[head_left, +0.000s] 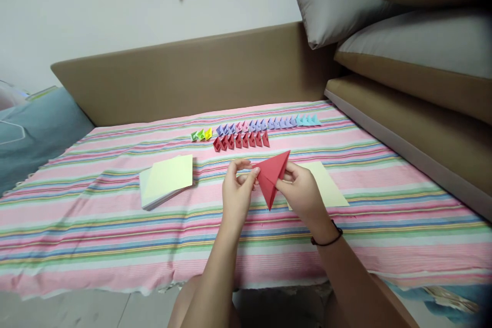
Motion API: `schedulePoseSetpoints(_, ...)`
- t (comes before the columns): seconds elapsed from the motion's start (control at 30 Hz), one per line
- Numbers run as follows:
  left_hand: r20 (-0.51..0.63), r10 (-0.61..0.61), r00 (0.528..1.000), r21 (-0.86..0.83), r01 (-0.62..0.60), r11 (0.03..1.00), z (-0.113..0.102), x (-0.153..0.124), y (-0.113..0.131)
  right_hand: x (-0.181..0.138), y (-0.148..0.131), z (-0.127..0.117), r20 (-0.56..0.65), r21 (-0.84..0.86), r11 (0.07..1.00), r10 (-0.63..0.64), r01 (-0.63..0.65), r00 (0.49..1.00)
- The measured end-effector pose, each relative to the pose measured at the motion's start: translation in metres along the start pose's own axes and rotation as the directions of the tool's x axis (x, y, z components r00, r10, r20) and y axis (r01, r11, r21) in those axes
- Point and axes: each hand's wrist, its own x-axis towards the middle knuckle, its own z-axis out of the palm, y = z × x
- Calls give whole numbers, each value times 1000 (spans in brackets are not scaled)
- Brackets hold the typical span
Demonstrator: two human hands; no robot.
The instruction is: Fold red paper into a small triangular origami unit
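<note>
A sheet of red origami paper (271,174), folded into a layered triangle, is held above the striped cloth between both hands. My left hand (239,184) pinches its left corner between thumb and fingers. On the other side, my right hand (302,187) grips the right part, its thumb in front and the fingers partly hidden behind the paper. Under and beyond my right hand lies a pale yellow sheet (329,187). Just past the held paper stands a row of small red folded paper pieces (246,140).
Behind the red row runs a line of purple, pink and blue folded pieces (274,123), with green and yellow ones (201,135) to its left. A stack of paper (167,179) lies at left on the striped cloth (115,225). Cushions (418,56) pile up at right.
</note>
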Motion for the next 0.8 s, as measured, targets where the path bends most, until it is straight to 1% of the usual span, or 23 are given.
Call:
schedulePoseSetpoints(0.07, 43, 13, 999, 104, -17, 994, 2, -2, 2, -1, -1, 0, -99, -197, 980, -59, 38, 993)
schedulePoseSetpoints(0.1, 72, 8, 997, 151, -19, 988, 3, -3, 4, -2, -1, 0, -140, -300, 952, -101, 55, 985)
schedulePoseSetpoints(0.17, 128, 1, 992, 234, -31, 972, 5, -6, 6, -3, -2, 0, -175, -459, 883, -197, 97, 965)
schedulePoseSetpoints(0.23, 182, 13, 983, 309, -70, 949, 7, -8, 7, -3, -2, 0, -155, -536, 831, -268, 147, 951)
schedulePoseSetpoints(0.33, 215, 54, 975, 359, -130, 924, 7, -8, 4, -2, 0, -1, -114, -573, 791, -336, 215, 935)
schedulePoseSetpoints(0.43, 203, 122, 972, 382, -193, 904, 3, -6, -1, -1, 3, -4, -121, -580, 778, -374, 241, 919)
schedulePoseSetpoints(0.5, 196, 151, 969, 390, -218, 895, -1, -4, -4, 1, 4, -8, -122, -557, 794, -366, 242, 923)
schedulePoseSetpoints(0.53, 195, 152, 969, 364, -215, 906, -3, -3, -4, 2, 4, -10, -110, -526, 814, -351, 245, 930)
schedulePoseSetpoints(0.6, 209, 129, 969, 234, -177, 956, -6, -1, -3, 3, 4, -16, -51, -414, 869, -321, 272, 946)
schedulePoseSetpoints(0.67, 240, 78, 968, 69, -97, 993, -9, 0, 0, 5, 3, -22, 28, -268, 916, -303, 300, 952)
schedulePoseSetpoints(0.73, 273, 18, 962, -38, -8, 999, -12, 0, 5, 6, 1, -28, 94, -164, 936, -298, 310, 950)
schedulePoseSetpoints(0.8, 303, -24, 953, -98, 56, 994, -14, -1, 9, 6, -2, -33, 138, -136, 941, -292, 310, 946)
